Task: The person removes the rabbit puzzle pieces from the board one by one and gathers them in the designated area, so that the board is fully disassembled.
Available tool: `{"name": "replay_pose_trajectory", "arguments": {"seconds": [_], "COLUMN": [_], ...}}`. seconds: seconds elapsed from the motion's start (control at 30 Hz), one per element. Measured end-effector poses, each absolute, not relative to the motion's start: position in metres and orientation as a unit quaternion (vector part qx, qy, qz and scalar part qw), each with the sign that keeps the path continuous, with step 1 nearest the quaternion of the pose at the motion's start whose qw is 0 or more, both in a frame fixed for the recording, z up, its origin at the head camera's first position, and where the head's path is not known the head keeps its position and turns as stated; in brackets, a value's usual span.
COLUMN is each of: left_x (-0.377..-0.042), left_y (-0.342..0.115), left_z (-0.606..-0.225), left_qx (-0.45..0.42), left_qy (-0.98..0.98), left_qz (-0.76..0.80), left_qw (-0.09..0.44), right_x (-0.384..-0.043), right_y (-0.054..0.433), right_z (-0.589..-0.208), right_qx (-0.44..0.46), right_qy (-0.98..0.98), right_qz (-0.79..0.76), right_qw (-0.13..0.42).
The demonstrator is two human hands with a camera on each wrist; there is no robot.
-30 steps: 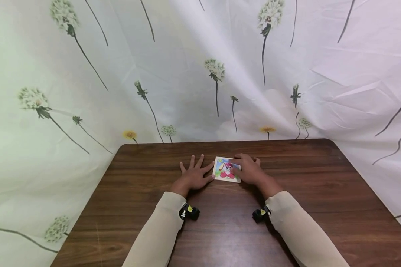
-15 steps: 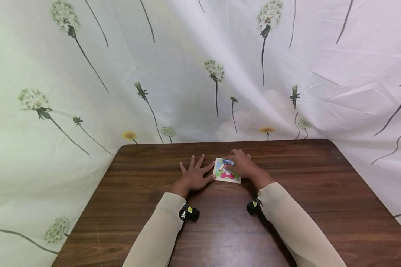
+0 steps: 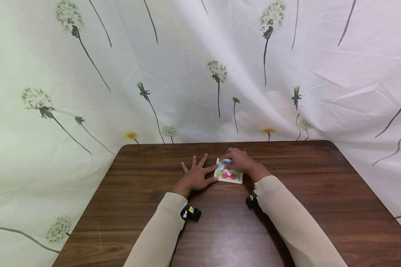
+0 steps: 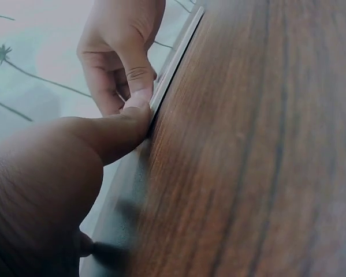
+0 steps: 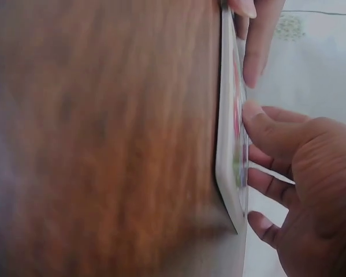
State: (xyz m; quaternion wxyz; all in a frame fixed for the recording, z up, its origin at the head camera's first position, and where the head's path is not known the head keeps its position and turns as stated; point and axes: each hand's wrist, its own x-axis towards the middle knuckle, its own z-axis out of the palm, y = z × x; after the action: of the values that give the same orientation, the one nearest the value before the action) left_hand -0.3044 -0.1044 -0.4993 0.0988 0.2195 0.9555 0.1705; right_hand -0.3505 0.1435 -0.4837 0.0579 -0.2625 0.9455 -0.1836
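Note:
A small square picture puzzle (image 3: 229, 176) with a pale frame and a pink-and-white cartoon dog lies flat on the table in the head view. My left hand (image 3: 196, 177) rests beside it, fingers spread, its thumb and index finger against the left edge. Over the puzzle's upper part is my right hand (image 3: 241, 162), bent fingertips on the picture, hiding part of the dog. In the right wrist view the thumb and fingers of the right hand (image 5: 311, 161) touch the puzzle's top face (image 5: 237, 133); no loose piece shows between them. The left wrist view shows the left thumb at the frame's edge (image 4: 175, 60).
The dark wooden table (image 3: 147, 222) ends just beyond the hands at its far edge. Behind it hangs a pale cloth (image 3: 180, 74) printed with dandelions. A small black wrist camera (image 3: 191, 213) is strapped at the left sleeve, another (image 3: 251, 200) at the right.
My right hand has moved left and slightly away from me across the puzzle, covering more of its upper part. The left hand stays against the left edge.

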Motion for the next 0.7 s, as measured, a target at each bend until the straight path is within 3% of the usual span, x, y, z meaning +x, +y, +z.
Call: {"name": "replay_pose_trajectory", "arguments": {"seconds": [0.7], "left_x": [-0.305], "left_y": [-0.104], "left_z": [-0.499], "left_qx": [0.223], "left_qy": [0.957], "left_qz": [0.161], "left_qw": [0.093], "right_x": [-0.371], "right_y": [0.142], "right_z": [-0.476], "right_qx": [-0.286], "right_qy": [0.922], "right_qz": [-0.233], "right_qw": [0.116]}}
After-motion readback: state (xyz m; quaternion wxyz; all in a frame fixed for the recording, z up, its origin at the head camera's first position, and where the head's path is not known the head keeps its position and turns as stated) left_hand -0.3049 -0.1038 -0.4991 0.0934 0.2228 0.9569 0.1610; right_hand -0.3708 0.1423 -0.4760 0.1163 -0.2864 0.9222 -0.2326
